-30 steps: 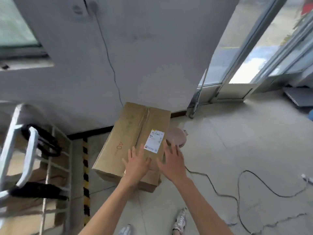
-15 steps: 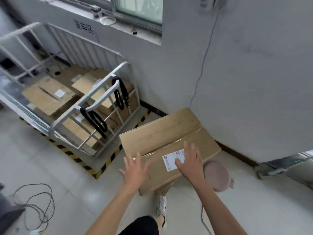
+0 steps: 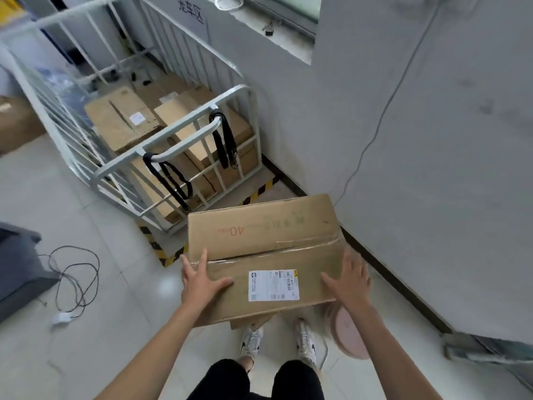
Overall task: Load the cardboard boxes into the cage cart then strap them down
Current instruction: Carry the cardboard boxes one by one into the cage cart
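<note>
Left hand point(image 3: 199, 281) and right hand point(image 3: 350, 281) press flat, fingers spread, on the box point(image 3: 259, 235) just beside the cart point(image 3: 255, 125), which holds more boxes point(image 3: 121, 122). It is marked "40", and its label point(image 3: 273, 285) is unreadable.

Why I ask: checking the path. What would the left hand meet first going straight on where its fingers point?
The left hand rests on the cardboard box, fingers along its left edge. Straight on past the box's far edge, it would likely meet the cage cart at its near railing; depth unclear.
</note>
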